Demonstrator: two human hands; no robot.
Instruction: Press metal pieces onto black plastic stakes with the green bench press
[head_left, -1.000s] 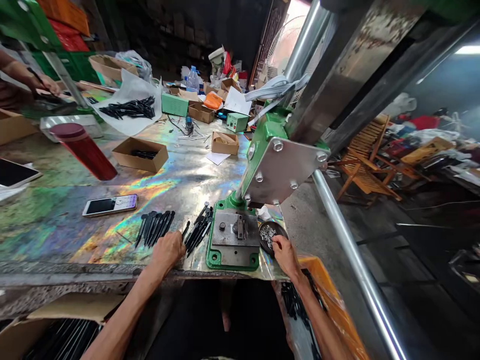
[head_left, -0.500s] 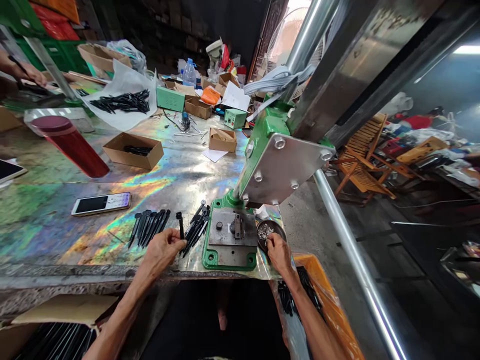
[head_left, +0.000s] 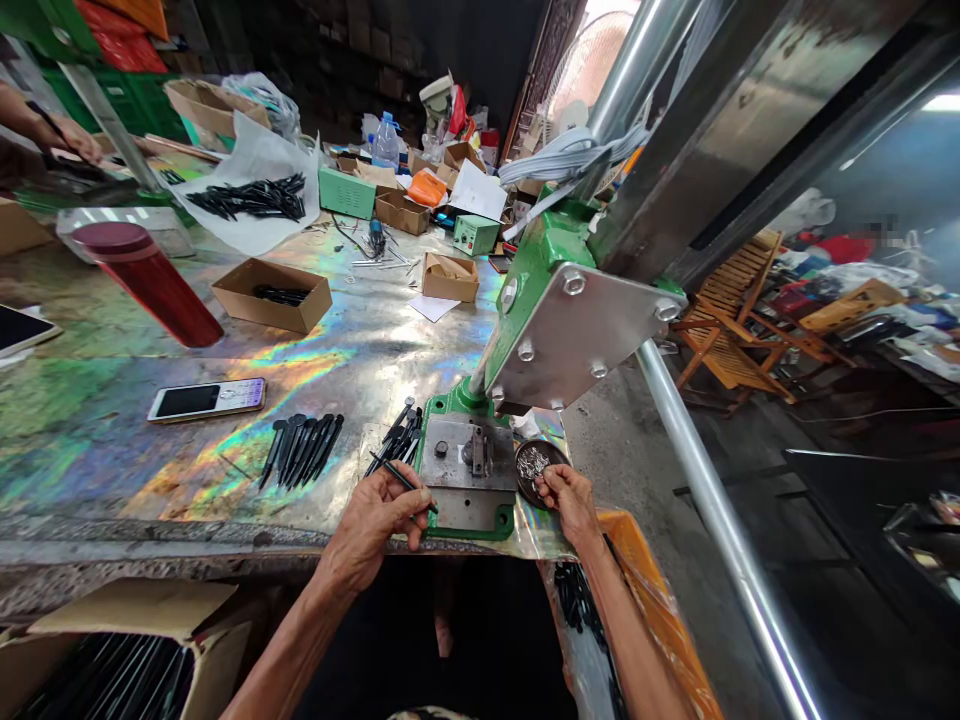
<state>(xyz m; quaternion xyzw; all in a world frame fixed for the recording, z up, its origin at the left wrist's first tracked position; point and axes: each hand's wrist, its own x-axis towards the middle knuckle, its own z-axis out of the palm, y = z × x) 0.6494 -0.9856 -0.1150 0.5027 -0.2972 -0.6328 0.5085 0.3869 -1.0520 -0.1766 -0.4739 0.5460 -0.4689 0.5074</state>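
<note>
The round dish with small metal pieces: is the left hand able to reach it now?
Probably yes, but over the low press base, which lies between the left hand and the dish. That hand holds a black rod, and the right hand touches the dish's edge.

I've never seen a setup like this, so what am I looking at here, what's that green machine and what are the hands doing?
These pictures come from one camera worn on the person's head, looking forward and down at their own hands. The green machine looks like a small bench press, with a steel plate on its base. It stands on a shiny metal worktop with a rainbow sheen. Beside it lies a row of slim black tapered pieces. The left hand holds one slim black piece. The right hand is at a round dark dish of small silver metal bits; whether it holds one is hard to tell.
</note>
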